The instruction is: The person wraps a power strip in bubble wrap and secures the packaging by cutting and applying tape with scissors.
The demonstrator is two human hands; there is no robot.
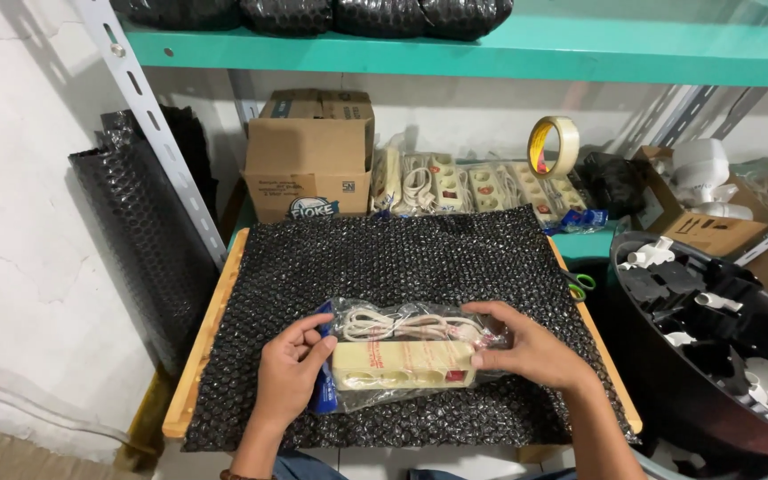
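A: Both hands are on the power strip now, a cream one sealed in a clear bag with its cord coiled on top. It lies on the black bubble wrap, near the front edge of the sheet.

B: Left hand is closed around the left end, fingers curled over the blue card. Right hand clamps the right end, thumb in front, fingers over the top.

A: So this reads as the placing step: strip set square on the wrap, nothing folded over it yet.

B: Agreed. The wrap lies flat across the wooden surface. Next, I'd judge, one hand must let go and catch the near edge of the sheet, the other pinning the strip.

A: Tape roll and scissors wait further back.
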